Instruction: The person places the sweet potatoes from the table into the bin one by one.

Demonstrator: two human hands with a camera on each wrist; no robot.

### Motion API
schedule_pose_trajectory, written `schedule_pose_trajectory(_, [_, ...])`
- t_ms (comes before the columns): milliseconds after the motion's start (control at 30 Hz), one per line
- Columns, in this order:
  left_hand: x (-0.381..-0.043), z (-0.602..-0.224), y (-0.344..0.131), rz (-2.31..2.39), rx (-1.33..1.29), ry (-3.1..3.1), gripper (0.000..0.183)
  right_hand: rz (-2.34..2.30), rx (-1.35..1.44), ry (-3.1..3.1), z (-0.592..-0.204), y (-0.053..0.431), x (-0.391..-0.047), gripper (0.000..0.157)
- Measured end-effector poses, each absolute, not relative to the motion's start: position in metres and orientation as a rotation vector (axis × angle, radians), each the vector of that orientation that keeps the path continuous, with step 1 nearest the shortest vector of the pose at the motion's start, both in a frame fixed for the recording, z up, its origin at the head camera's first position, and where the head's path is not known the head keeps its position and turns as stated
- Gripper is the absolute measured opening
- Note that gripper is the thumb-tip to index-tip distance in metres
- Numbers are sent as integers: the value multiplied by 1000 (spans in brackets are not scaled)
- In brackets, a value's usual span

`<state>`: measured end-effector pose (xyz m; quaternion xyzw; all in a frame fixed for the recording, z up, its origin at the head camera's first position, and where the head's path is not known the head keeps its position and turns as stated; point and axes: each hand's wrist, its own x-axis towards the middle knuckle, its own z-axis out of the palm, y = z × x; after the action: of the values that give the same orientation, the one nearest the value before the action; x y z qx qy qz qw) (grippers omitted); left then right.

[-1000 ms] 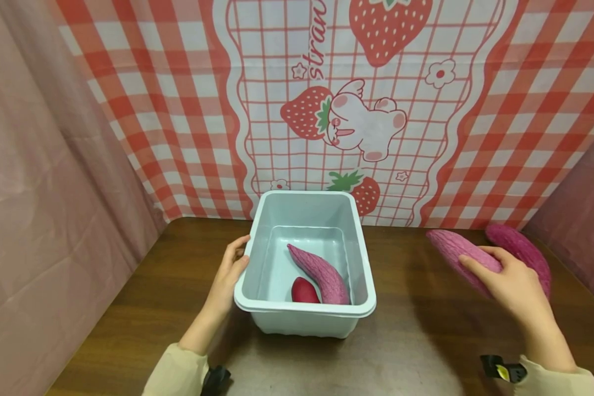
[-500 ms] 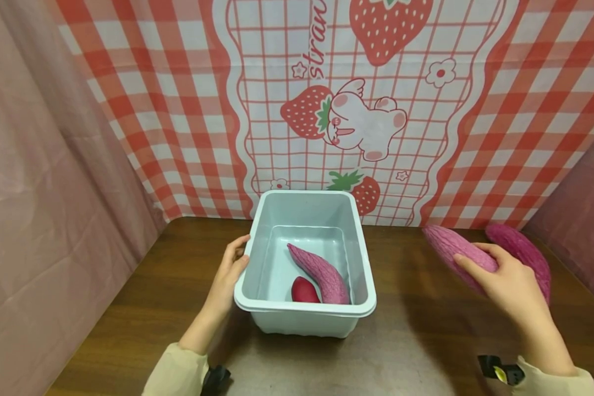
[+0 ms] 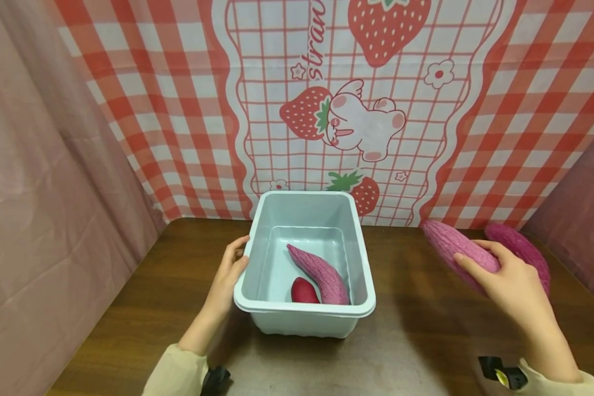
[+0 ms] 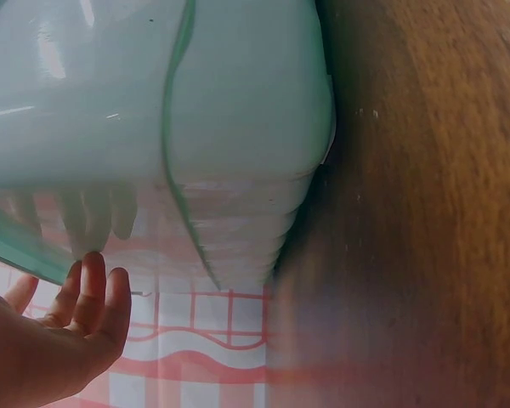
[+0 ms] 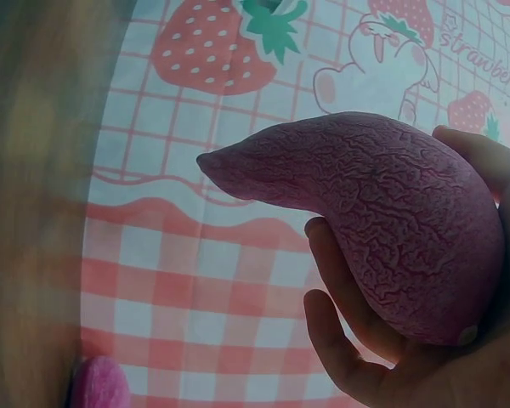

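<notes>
My right hand holds a light purple sweet potato above the right side of the table. In the right wrist view this sweet potato is wrinkled and curved to a pointed tip, with my fingers and thumb around its thick end. Against the left side of a pale blue-green plastic basin rests my left hand, its fingers touching the outer wall near the rim. Inside the basin lie a curved purple sweet potato and a small dark red one, partly hidden by the front wall.
A magenta sweet potato lies on the wooden table at the far right, partly behind my right hand. A strawberry-print checked cloth hangs behind the table. A pink curtain borders the left side.
My right hand has shifted slightly left and up with the sweet potato in it. The left hand and the basin hold still.
</notes>
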<state>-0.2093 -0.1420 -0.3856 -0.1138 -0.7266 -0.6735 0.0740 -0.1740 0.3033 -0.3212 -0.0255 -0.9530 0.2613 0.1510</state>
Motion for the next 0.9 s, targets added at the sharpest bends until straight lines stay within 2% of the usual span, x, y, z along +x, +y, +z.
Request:
schedule_pose_trajectory(300, [-210,-386,-143,-2024,-331,-2181,40,766,-76,-2739,-316,297,-169,61])
schedule_pose_trajectory(900, [-210,-386,-142,-2037,-338,-2173,40,767,-45,-2697,-306,289,-160,56])
